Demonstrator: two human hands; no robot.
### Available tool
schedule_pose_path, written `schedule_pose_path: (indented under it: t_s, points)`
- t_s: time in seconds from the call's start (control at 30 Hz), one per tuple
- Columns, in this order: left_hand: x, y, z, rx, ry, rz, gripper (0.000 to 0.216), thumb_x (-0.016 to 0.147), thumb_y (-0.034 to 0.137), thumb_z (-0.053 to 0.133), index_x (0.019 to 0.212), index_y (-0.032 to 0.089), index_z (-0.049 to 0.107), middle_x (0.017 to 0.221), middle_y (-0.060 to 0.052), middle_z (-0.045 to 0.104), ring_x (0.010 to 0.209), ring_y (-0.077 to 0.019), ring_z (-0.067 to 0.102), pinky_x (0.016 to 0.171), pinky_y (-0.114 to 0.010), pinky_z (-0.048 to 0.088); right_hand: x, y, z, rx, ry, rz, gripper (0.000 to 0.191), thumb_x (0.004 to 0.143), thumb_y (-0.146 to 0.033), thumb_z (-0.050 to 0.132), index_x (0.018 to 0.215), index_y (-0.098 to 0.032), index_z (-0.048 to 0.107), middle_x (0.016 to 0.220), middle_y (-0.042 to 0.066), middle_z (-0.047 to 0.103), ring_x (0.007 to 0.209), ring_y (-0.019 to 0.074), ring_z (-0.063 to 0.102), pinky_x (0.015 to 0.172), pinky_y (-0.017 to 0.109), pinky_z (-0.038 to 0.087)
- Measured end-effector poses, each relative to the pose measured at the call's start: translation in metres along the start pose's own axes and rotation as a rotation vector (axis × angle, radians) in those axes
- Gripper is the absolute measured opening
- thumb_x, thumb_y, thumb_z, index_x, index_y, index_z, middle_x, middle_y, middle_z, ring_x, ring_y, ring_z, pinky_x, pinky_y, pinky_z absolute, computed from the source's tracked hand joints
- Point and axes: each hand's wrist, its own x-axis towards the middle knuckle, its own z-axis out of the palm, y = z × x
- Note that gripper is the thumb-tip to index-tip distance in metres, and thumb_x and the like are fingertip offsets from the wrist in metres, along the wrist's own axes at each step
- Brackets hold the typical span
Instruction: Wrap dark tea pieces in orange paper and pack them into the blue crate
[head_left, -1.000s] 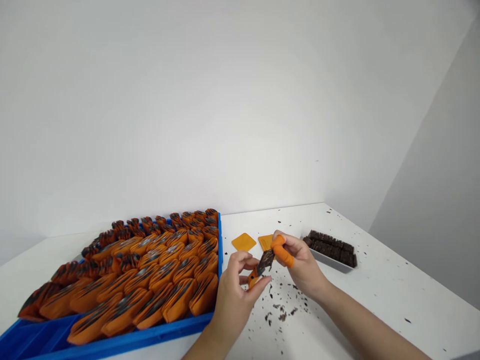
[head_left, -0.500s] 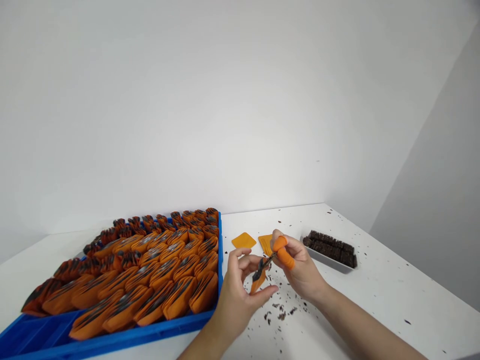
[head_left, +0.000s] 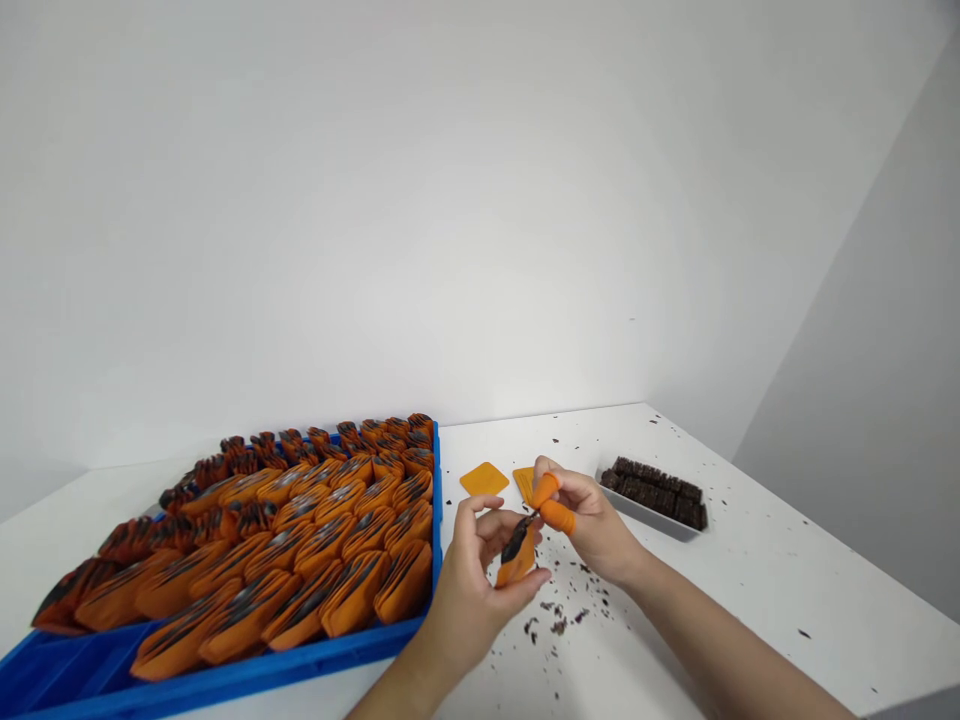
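My left hand (head_left: 469,595) is curled round a small orange sheet (head_left: 517,568), thumb below and fingers behind it. A dark, flaky layer (head_left: 515,540) lies along the sheet's upper side. My right hand (head_left: 596,515) wears orange finger covers on its thumb and index finger. Those two tips pinch the end of a dark strip at the sheet's upper right corner; most of the strip is hidden. Just behind the right fingers is a stack of yellow-orange sheets (head_left: 523,482), partly covered by the hand. One loose yellow-orange sheet (head_left: 484,478) lies flat to its left.
A blue tray (head_left: 307,662) on the left holds rows of folded orange bundles (head_left: 345,590) with dark layers. To the right stands a white box (head_left: 652,518) of dark brown crumbly blocks (head_left: 656,490). Dark flakes (head_left: 559,627) litter the white table (head_left: 720,590).
My right hand has moved slightly left, bringing its fingertips closer to the orange sheet. More of the sheet's face now shows in my left hand. The whole view has shifted a little.
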Motion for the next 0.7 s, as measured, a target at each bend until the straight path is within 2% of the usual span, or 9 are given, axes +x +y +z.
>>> schedule_pose_path:
  t_s: [0.2, 0.4, 0.57, 0.7]
  points:
    - [0.0, -0.001, 0.001, 0.048, -0.012, 0.008, 0.061, 0.088, 0.017, 0.079, 0.131, 0.028, 0.037, 0.121, -0.006, 0.074, 0.116, -0.0242, 0.072, 0.11, -0.049, 0.052, 0.001, -0.008, -0.009, 0.008, -0.108, -0.033, 0.021, 0.093, -0.042, 0.083, 0.087, -0.023, 0.077, 0.091, -0.002, 0.042, 0.072, 0.0134, 0.058, 0.065, 0.033, 0.06]
    - [-0.002, 0.0, -0.001, 0.172, 0.001, 0.039, 0.054, 0.09, 0.018, 0.075, 0.13, 0.028, 0.04, 0.122, -0.005, 0.076, 0.113, -0.0227, 0.073, 0.11, -0.049, 0.052, -0.003, -0.016, -0.007, -0.278, -0.132, -0.078, 0.03, 0.093, -0.05, 0.083, 0.083, -0.022, 0.078, 0.087, -0.001, 0.042, 0.077, 0.014, 0.047, 0.067, 0.029, 0.05]
    - [-0.003, 0.002, -0.002, 0.271, 0.009, 0.055, 0.052, 0.091, 0.019, 0.072, 0.131, 0.028, 0.04, 0.127, -0.007, 0.076, 0.12, -0.0242, 0.073, 0.11, -0.051, 0.053, -0.006, -0.021, -0.006, -0.526, -0.197, -0.184, 0.021, 0.096, -0.044, 0.081, 0.095, -0.024, 0.08, 0.092, 0.0, 0.047, 0.079, 0.0141, 0.046, 0.072, 0.03, 0.046]
    - [-0.001, 0.002, -0.002, 0.285, 0.015, 0.094, 0.049, 0.092, 0.018, 0.069, 0.13, 0.028, 0.039, 0.12, -0.004, 0.077, 0.113, -0.0216, 0.074, 0.108, -0.048, 0.055, -0.008, -0.024, -0.006, -0.603, -0.206, -0.306, 0.017, 0.099, -0.039, 0.078, 0.096, -0.023, 0.078, 0.095, 0.001, 0.049, 0.079, 0.0141, 0.047, 0.069, 0.029, 0.046]
